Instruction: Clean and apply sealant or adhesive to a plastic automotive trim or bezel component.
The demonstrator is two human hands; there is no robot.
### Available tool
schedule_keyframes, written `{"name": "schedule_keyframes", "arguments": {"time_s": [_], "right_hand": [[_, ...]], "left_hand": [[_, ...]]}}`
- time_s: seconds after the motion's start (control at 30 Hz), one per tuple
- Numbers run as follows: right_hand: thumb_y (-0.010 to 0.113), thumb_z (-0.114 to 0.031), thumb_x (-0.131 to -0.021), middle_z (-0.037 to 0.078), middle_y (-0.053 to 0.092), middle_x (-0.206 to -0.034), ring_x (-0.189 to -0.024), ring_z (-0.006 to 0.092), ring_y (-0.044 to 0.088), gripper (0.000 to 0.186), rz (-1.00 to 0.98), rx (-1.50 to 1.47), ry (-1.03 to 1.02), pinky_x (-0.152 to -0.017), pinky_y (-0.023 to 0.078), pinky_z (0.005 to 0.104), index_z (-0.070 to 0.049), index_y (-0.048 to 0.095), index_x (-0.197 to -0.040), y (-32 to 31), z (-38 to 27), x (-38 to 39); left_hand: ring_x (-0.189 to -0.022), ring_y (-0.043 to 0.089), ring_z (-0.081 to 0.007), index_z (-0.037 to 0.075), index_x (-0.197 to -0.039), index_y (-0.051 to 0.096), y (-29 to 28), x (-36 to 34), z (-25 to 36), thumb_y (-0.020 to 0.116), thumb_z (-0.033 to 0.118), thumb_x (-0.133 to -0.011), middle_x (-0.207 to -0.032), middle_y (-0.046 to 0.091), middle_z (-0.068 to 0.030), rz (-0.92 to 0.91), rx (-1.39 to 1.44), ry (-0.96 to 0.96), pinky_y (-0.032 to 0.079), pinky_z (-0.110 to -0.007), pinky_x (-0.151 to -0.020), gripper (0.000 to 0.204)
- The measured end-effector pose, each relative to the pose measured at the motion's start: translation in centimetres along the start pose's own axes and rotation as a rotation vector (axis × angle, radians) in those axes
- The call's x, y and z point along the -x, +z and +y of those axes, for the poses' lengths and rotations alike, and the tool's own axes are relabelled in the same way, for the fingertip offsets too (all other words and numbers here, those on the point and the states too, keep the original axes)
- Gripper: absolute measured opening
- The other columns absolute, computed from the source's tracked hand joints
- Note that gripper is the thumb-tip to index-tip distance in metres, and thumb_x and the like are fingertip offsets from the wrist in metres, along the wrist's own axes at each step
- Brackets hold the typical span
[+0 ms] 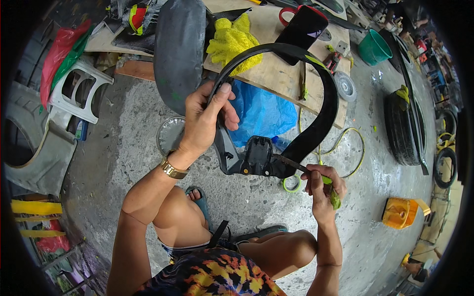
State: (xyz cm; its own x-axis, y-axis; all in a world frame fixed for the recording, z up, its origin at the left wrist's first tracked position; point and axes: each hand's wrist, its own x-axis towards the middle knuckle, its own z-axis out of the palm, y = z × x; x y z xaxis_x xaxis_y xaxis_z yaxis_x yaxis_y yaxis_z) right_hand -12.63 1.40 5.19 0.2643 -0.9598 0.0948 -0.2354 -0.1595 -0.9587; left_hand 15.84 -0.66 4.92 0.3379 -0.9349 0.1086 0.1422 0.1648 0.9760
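A black plastic part, a large open ring (pixel 328 106) with a bracket-like block at its bottom, is raised in front of me. My left hand (pixel 205 118) is closed round the ring's left side, thumb on top. In my right hand (pixel 323 190) is a thin dark blade (pixel 292 162) with a bright green, taped-looking handle. Its tip reaches the lower part of the ring beside the block; whether it cuts or only touches, I cannot tell. A strip of green tape (pixel 315 61) sticks to the ring's upper right.
Beyond the ring, a wooden tabletop (pixel 276 81) bears a yellow cloth (pixel 234 42) and a black phone-like slab (pixel 302 32). Blue plastic sheeting (pixel 261 108) lies below its edge. A green tape roll (pixel 292 184), a yellow container (pixel 399 213), a tyre (pixel 401 133) and a green bucket (pixel 374 48) stand around.
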Motion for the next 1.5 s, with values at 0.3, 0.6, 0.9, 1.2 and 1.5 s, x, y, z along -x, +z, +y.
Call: {"name": "schedule_keyframes", "arguments": {"time_s": [0.3,0.6,0.9,1.2,1.5], "right_hand": [[0.059,-0.001,-0.091,0.011,0.07,-0.077,-0.067,0.0144,0.066,0.011,0.032,0.078,-0.074,-0.063,0.051,0.0254,0.003,0.067,-0.098,-0.1,-0.7,0.4],[0.059,0.0,-0.09,0.012,0.07,-0.078,-0.07,0.0159,0.068,0.011,0.013,0.114,-0.08,-0.064,0.052,0.0264,0.004,0.067,-0.097,0.2,-0.9,0.5],[0.058,0.005,-0.088,0.012,0.068,-0.079,-0.068,0.0171,0.067,0.014,-0.037,0.268,-0.238,-0.063,0.052,0.0266,0.003,0.064,-0.1,0.5,-1.4,0.7],[0.058,0.008,-0.087,0.012,0.067,-0.077,-0.066,0.0178,0.066,0.017,-0.067,0.313,-0.289,-0.059,0.051,0.0266,0.001,0.063,-0.102,0.5,-1.3,0.6],[0.058,0.01,-0.085,0.011,0.065,-0.076,-0.066,0.0175,0.066,0.018,-0.039,0.325,-0.291,-0.059,0.052,0.0263,0.001,0.063,-0.101,1.0,-1.3,0.5]], "left_hand": [[-0.044,0.058,-0.0119,-0.001,-0.087,0.057,-0.2,-0.1,0.1,0.057,0.037,-0.098,-0.056,0.061,-0.0077,0.012,0.005,-0.008,0.046,-0.022,-0.043,0.039],[-0.044,0.058,-0.0122,0.0,-0.086,0.057,-0.3,-0.1,0.1,0.057,0.038,-0.098,-0.056,0.061,-0.0082,0.008,0.013,-0.005,0.046,-0.022,-0.043,0.039],[-0.044,0.058,-0.013,0.0,-0.086,0.056,-0.6,-0.1,0.1,0.056,0.038,-0.098,-0.055,0.061,-0.0086,0.027,0.024,-0.026,0.045,-0.023,-0.043,0.04],[-0.044,0.058,-0.0137,0.0,-0.086,0.056,-0.6,-0.1,0.2,0.056,0.04,-0.097,-0.055,0.061,-0.0097,0.033,0.029,-0.044,0.046,-0.023,-0.043,0.042],[-0.044,0.058,-0.0139,0.0,-0.087,0.055,-0.6,0.0,0.1,0.055,0.04,-0.098,-0.055,0.061,-0.0101,0.015,0.029,-0.031,0.046,-0.023,-0.043,0.042]]}}
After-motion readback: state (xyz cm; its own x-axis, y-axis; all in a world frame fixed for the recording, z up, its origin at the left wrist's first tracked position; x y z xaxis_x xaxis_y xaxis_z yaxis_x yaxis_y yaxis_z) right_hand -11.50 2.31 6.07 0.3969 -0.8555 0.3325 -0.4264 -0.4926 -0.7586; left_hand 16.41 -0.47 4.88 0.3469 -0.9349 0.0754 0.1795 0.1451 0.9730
